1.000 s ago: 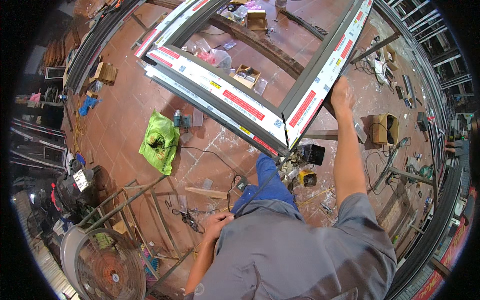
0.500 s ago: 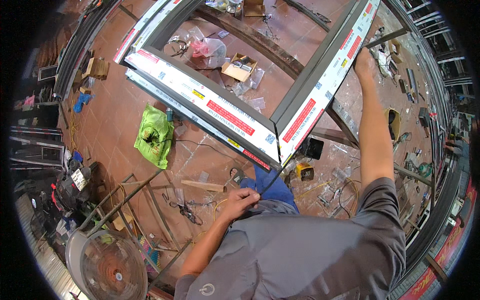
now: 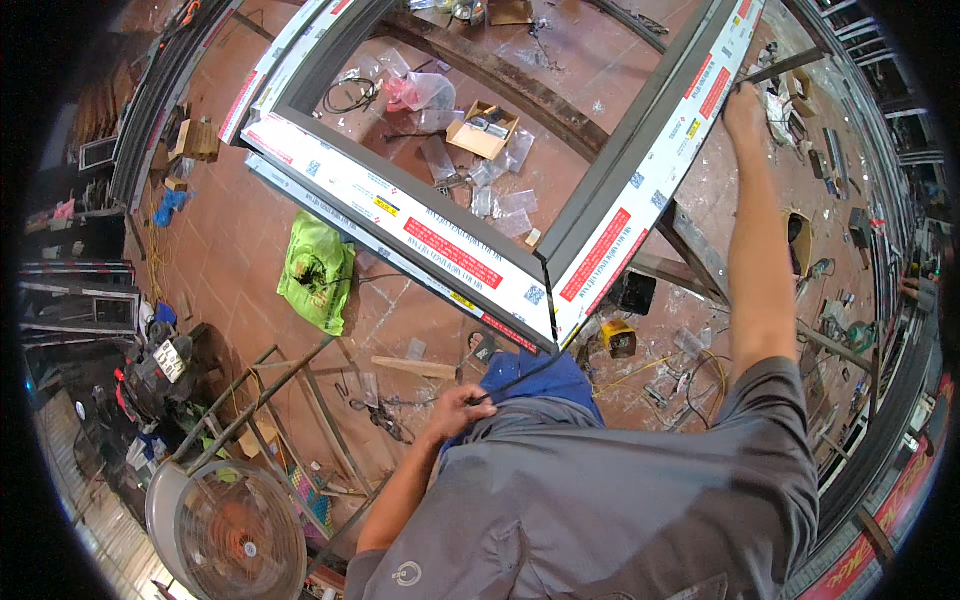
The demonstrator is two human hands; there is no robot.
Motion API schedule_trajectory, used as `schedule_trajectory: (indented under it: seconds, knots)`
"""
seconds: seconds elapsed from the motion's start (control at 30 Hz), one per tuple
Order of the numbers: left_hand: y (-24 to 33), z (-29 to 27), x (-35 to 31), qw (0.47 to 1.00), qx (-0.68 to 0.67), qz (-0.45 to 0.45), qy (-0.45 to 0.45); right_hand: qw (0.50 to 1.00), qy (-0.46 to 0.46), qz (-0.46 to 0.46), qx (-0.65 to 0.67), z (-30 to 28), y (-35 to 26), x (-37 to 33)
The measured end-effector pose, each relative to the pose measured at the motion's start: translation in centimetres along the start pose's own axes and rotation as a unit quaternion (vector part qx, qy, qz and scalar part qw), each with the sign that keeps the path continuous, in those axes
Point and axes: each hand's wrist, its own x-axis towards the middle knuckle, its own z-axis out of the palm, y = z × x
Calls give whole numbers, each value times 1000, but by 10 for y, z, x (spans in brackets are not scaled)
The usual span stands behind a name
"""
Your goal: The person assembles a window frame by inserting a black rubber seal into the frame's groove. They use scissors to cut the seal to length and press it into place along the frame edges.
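A large dark frame (image 3: 590, 222), its faces covered in white printed film with red labels, lies raised above the floor with a corner pointing at me. My left hand (image 3: 462, 410) is closed in a pinch on a thin black rubber strip (image 3: 522, 378), low in front of my waist. From there the strip runs up to the frame's near corner, where I lose sight of it. My right arm is stretched far forward. Against the outer edge of the frame's right side, my right hand (image 3: 743, 118) is closed, with its fingertips partly hidden.
Dark metal supports (image 3: 690, 245) stand beneath the frame. An open cardboard box (image 3: 482, 132) and plastic bags litter the tiled floor. A bright green bag (image 3: 315, 272) lies to the left. At lower left are a fan (image 3: 240, 535) and a tubular metal rack (image 3: 262, 400). Cables trail across the floor.
My left hand has drawn left and slightly down, with more strip showing between it and the corner. My right hand has shifted slightly farther along the frame's outer edge. The view has tilted a little.
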Motion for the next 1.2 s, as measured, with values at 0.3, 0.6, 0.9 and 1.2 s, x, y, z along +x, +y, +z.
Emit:
schedule_trajectory:
  seconds: [0.3, 0.6, 0.9, 1.2]
  knots:
    - [-59, -19, -115, 974, -142, -4, 175, 986, -8, 76, 149, -81, -137, -277]
    - [-98, -27, -133, 986, -14, 91, 139, 995, -49, 77, 33, -97, -148, -287]
    - [-91, -20, -143, 970, -156, 88, 161, 995, -90, 33, 0, -102, -146, -278]
    - [-52, -17, -121, 984, -117, 47, 125, 996, -82, 26, 31, -82, -127, -254]
